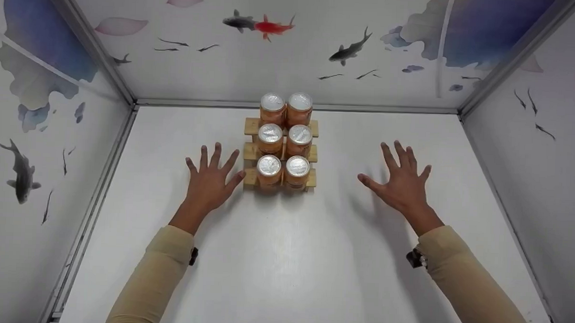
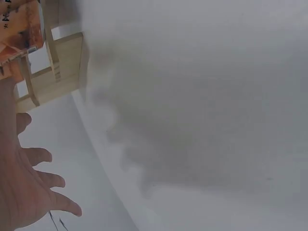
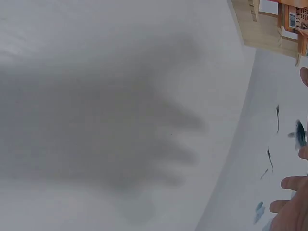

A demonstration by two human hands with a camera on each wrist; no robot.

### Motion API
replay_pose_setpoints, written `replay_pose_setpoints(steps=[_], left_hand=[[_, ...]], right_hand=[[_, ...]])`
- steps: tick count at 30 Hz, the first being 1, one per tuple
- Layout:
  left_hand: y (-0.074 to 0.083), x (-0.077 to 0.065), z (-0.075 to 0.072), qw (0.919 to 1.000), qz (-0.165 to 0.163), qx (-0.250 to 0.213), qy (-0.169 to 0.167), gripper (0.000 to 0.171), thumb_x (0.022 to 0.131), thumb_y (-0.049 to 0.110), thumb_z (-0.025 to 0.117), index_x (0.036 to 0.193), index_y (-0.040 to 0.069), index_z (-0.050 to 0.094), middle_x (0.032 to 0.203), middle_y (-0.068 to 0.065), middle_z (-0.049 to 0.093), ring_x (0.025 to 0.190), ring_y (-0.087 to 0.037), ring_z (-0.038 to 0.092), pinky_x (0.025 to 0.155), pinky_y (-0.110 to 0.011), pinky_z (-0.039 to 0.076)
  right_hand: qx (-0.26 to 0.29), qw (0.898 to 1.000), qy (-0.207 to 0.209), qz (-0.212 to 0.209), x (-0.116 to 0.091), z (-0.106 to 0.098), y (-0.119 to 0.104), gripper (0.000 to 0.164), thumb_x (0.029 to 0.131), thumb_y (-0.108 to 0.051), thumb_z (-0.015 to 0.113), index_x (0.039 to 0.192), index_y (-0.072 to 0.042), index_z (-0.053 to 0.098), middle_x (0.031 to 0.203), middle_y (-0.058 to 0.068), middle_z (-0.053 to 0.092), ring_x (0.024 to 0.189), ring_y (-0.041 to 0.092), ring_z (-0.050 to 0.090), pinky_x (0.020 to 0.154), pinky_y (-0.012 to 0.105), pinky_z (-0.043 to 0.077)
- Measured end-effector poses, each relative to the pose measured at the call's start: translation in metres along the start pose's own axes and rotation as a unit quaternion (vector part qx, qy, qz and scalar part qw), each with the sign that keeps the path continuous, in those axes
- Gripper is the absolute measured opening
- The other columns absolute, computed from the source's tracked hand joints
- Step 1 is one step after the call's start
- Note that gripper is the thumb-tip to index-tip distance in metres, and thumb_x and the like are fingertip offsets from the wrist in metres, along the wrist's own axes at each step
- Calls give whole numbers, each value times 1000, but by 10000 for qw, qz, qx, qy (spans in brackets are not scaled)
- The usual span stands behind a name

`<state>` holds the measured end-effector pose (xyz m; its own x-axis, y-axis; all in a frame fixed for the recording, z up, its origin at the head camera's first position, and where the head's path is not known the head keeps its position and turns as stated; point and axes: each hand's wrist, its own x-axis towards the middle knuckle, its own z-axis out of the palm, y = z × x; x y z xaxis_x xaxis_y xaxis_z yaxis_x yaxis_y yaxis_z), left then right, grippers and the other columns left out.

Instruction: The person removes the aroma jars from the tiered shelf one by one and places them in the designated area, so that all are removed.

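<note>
Orange cans (image 1: 269,165) with silvery foil-like tops stand upright in two columns of three on a slatted wooden rack (image 1: 251,151). To the left of the rack, my left hand (image 1: 209,185) is held over the table with its fingers spread, the thumb tip right by the rack's near left end. My right hand (image 1: 404,187), also spread, hovers farther off on the right side. Neither hand holds anything. The left wrist view catches my left hand (image 2: 21,187) below the rack (image 2: 70,55) and a can (image 2: 21,29). Only part of my right hand (image 3: 291,211) shows in the right wrist view.
The white table (image 1: 274,266) is enclosed by a back wall (image 1: 291,66) and two side walls, printed with fish and leaves. Metal framing (image 1: 198,103) runs along the table's back edge, close behind the rack. Both hands cast shadows on the tabletop.
</note>
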<state>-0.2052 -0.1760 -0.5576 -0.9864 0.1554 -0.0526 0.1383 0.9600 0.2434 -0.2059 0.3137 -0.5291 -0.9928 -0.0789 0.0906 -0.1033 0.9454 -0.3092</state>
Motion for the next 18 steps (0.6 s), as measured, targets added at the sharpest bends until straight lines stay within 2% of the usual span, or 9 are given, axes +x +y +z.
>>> replay_pose_setpoints(steps=[7, 10, 18], left_hand=[[6, 0, 10, 9993, 69, -265, -263, 76, 113, 73, 32, 175, 29, 34, 185, -21, 14, 171, -55, 5, 129, -87, 9], [7, 0, 15, 9990, 83, -329, -306, 76, 113, 72, 33, 175, 28, 35, 185, -22, 16, 170, -57, 7, 129, -87, 10], [10, 7, 26, 9984, 214, -351, -392, 73, 114, 72, 30, 172, 29, 42, 184, -23, 21, 170, -56, 9, 132, -82, 14]], right_hand=[[524, 9980, 34, -339, 3, 9, -22, 110, 98, -68, 74, 175, -7, 28, 179, 24, 32, 164, 52, 33, 131, 77, 27], [755, 9963, -138, -380, 3, 12, -34, 111, 98, -69, 74, 175, -5, 27, 177, 25, 34, 162, 51, 37, 130, 70, 34], [995, 9921, -284, -710, 4, 22, -62, 105, 98, -70, 74, 171, -5, 36, 170, 24, 45, 156, 47, 49, 123, 67, 47]])
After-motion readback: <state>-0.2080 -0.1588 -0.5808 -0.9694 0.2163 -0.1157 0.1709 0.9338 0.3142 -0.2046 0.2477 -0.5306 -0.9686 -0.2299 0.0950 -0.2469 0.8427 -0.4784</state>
